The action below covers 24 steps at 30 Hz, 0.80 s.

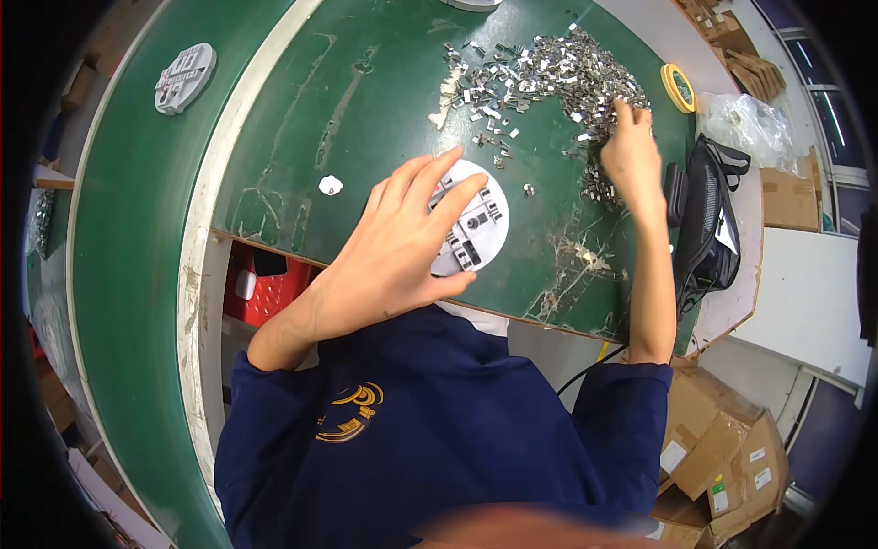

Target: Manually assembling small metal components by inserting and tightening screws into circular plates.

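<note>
A round white plastic housing [497, 240] with dark slots and small metal fittings lies on the green table in front of me. My left hand [399, 220] grips it from the left, its thumb at the near rim and fingers across the far side, covering part of it. At the right, my right hand [633, 157] reaches into the edge of a big heap of small shiny metal clips [574, 69]. Its fingers are bent down among the clips, and whatever lies between the fingertips is hidden.
A yellow tape roll [678, 88], a clear plastic bag [748, 128] and a black bag [709, 220] line the right edge. A small white piece [330, 186] sits left of my left hand. Another round housing [186, 78] lies on the green belt at the left, beyond a pale rail [207, 201].
</note>
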Each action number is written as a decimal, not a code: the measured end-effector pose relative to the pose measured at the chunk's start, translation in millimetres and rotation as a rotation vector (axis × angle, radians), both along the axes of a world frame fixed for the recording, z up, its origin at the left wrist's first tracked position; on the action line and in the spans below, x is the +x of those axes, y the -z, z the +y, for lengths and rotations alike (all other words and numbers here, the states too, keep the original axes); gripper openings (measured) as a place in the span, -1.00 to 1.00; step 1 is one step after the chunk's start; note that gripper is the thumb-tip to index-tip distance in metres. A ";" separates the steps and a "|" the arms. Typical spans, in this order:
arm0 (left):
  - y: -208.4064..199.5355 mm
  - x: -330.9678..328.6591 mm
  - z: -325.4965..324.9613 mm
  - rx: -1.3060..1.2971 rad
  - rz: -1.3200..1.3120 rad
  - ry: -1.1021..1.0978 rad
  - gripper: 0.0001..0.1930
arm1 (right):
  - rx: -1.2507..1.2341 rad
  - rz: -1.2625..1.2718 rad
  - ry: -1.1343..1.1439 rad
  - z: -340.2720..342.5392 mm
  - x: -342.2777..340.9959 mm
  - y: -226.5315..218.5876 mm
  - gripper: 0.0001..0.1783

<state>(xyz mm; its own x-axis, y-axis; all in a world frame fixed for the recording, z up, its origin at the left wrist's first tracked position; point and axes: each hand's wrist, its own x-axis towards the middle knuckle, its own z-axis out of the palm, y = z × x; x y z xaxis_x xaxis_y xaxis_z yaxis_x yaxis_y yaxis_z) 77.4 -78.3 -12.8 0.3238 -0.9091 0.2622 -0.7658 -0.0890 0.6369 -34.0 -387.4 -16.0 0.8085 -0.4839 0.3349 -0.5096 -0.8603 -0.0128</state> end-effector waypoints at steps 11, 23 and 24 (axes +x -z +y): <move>7.9 6.5 15.1 -0.020 0.130 0.082 -0.15 | 0.692 -0.112 -0.281 54.8 -18.2 -38.9 -0.74; 9.6 -4.9 9.1 -0.017 0.189 0.159 -0.14 | 0.606 0.035 -0.295 75.2 -5.8 -21.7 -0.85; 10.5 -5.6 9.0 -0.023 0.214 0.166 -0.14 | 0.604 0.093 -0.267 77.3 -5.7 -25.6 -0.84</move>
<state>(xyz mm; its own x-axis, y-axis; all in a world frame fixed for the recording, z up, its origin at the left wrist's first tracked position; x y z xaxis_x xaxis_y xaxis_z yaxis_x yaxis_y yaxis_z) 71.8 -69.2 -23.3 0.2215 -0.9487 0.2255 -0.6167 0.0429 0.7860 -39.7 -310.1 9.6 0.9388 -0.3442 -0.0092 -0.3027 -0.8122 -0.4988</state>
